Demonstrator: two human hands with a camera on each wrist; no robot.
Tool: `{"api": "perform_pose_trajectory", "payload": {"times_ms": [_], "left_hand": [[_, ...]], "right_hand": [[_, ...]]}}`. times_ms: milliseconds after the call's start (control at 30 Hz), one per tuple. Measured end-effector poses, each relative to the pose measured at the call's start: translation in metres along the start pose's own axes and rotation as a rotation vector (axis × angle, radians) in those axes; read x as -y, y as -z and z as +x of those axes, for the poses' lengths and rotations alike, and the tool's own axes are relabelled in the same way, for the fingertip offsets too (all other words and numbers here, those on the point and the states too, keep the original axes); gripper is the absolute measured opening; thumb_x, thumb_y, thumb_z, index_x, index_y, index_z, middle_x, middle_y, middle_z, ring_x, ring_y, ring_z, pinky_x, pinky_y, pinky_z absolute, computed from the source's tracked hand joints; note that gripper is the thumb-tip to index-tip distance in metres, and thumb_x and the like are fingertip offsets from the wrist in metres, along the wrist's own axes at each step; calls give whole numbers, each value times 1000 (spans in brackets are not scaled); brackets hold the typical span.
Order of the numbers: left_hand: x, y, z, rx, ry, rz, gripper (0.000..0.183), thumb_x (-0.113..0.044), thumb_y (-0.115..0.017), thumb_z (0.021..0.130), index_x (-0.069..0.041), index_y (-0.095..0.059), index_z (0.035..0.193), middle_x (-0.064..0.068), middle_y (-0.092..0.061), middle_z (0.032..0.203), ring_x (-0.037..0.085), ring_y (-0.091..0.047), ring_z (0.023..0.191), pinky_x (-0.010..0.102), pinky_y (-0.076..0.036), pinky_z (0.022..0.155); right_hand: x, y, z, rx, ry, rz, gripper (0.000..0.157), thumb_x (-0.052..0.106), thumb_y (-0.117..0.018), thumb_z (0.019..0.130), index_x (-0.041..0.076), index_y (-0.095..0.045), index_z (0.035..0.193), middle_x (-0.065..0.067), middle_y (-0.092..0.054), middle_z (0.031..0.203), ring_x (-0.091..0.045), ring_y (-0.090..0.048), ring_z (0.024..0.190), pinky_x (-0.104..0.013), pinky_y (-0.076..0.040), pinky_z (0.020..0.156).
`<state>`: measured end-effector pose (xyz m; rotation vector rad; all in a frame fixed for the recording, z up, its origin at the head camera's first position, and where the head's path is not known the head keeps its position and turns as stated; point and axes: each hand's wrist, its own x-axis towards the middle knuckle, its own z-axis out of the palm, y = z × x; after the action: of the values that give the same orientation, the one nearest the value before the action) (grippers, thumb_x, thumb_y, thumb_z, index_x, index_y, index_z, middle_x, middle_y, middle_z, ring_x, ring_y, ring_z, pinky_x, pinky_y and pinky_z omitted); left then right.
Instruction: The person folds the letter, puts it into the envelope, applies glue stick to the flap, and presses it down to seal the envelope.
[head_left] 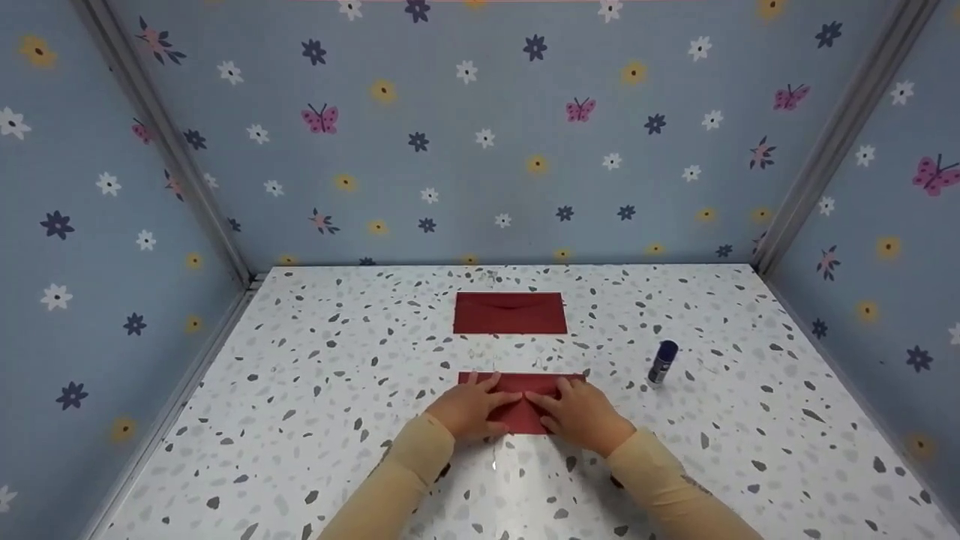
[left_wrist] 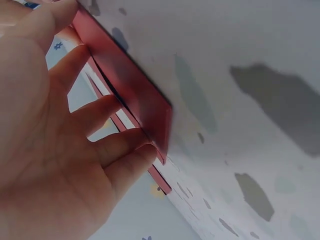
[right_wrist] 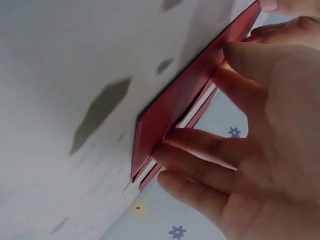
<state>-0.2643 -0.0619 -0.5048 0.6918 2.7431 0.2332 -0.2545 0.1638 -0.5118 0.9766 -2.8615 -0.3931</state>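
A red envelope lies flat on the speckled table near its front, under both hands. My left hand rests on its left half with the fingers spread, fingertips touching the paper in the left wrist view. On the right half, my right hand presses with extended fingers. Both index fingertips come close together near the envelope's middle. Farther back on the table lies a second red envelope, untouched. A small glue stick with a dark blue cap stands to the right of my right hand.
The white table has grey speckles. Blue patterned panels with flowers and butterflies rise at the back and both sides, joined by grey metal posts at the rear corners.
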Motion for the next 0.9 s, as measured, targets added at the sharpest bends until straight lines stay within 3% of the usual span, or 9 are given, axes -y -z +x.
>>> {"api": "perform_pose_trajectory", "payload": {"times_ms": [100, 267, 433, 700, 900], "left_hand": [[-4, 3, 0, 2, 12, 1, 58, -44, -65, 96, -37, -46, 151, 5, -33, 161, 46, -28, 143, 53, -38, 109], [-13, 5, 4, 22, -19, 38, 58, -39, -65, 97, -25, -49, 150, 3, -37, 158, 33, -36, 143, 48, -32, 114], [-22, 9, 8, 34, -24, 22, 64, -37, -70, 94, -16, -48, 151, 2, -40, 157, 32, -35, 144, 47, -32, 114], [-26, 8, 7, 50, -21, 13, 64, -37, -69, 95, -13, -47, 150, 3, -38, 158, 35, -30, 146, 47, -28, 116], [-26, 9, 5, 80, 22, -18, 69, -40, -70, 94, -17, -43, 153, -1, -32, 161, 34, -27, 147, 48, -31, 115]], "right_hand": [[6, 5, 4, 69, -48, -14, 50, 49, -58, 99, 32, -54, 146, -16, -59, 107, -28, -61, 94, -39, -57, 81], [12, 14, 13, 166, -68, 127, 52, 45, -65, 96, 21, -59, 141, -15, -58, 121, -35, -58, 107, -44, -56, 87], [15, 18, 22, 139, -55, 169, 38, 29, -73, 93, 8, -64, 123, -12, -60, 111, -29, -61, 101, -41, -56, 87], [18, 14, 20, 152, -59, 107, 47, 26, -78, 89, 10, -62, 130, -16, -61, 112, -29, -63, 96, -41, -57, 85], [9, 15, 14, 149, -84, 223, 49, 29, -69, 96, 21, -58, 143, -9, -56, 109, -23, -59, 95, -39, -57, 85]]}}
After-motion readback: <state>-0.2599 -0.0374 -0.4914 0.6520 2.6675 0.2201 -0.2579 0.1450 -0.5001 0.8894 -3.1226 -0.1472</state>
